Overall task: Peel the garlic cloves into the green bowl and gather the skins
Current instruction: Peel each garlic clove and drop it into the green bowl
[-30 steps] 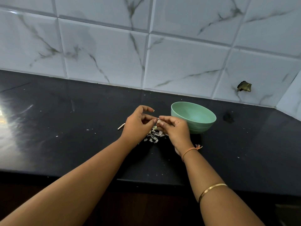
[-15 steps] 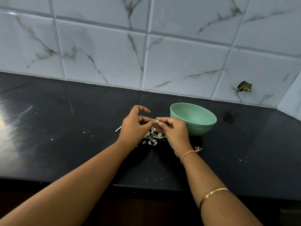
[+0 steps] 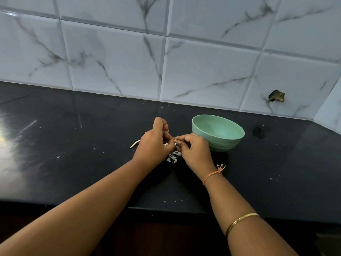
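Clearly the peeling is under way, not finished. The left hand (image 3: 155,143) and the right hand (image 3: 195,150) meet fingertip to fingertip, both curled and pinching a small pale garlic clove (image 3: 175,140) between them, just above the surface (image 3: 73,154). Directly under the two hands lies a loose pile of skins (image 3: 173,158), which suggests some stripping is done, though the hands partly hide the heap. The green bowl (image 3: 221,145) stands just beside the right hand, on its far outer side. The part of its inside that shows holds no cloves, and the near part is hidden behind its rim. A pale stalk piece (image 3: 134,144) lies just outside the left hand. Left to do, as I judge it: finish this clove, drop it in the bowl, and sweep the scattered flecks in with the pile.
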The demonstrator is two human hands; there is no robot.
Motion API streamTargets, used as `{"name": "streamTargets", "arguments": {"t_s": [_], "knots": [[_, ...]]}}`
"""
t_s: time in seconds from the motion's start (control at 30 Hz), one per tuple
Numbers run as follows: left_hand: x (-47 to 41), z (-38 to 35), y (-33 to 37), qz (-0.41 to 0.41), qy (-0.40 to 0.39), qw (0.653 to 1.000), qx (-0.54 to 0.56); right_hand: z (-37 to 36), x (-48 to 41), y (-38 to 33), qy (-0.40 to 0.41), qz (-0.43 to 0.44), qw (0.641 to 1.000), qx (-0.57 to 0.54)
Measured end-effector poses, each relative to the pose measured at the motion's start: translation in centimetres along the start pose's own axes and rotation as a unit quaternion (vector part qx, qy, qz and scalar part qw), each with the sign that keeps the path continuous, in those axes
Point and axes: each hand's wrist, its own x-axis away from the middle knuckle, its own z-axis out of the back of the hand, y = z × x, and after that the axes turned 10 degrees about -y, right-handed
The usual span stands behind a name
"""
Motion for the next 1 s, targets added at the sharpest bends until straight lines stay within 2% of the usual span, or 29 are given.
{"name": "streamTargets", "arguments": {"t_s": [0.1,0.3,0.47,0.63,0.77,1.0], "knots": [[0.0,0.0,0.0,0.001,0.008,1.000,0.004,0.0,0.1,-0.1,-0.001,-0.008,1.000,-0.030],[-0.1,0.0,0.0,0.036,0.048,0.995,0.083,0.0,0.2,-1.3,-0.017,-0.016,0.985,-0.172],[-0.3,0.1,-0.5,0.076,0.083,0.989,0.094,0.4,0.4,-1.4,-0.002,-0.011,0.972,-0.237],[-0.1,0.1,-0.1,0.061,0.067,0.991,0.098,0.6,0.5,-1.3,0.013,0.002,0.978,-0.207],[0.0,0.1,0.3,0.029,0.058,0.987,0.145,0.5,0.3,-1.1,0.017,0.015,0.983,-0.180],[0.1,0.1,0.6,0.019,0.044,0.981,0.186,0.5,0.4,-1.2,0.007,0.014,0.982,-0.186]]}}
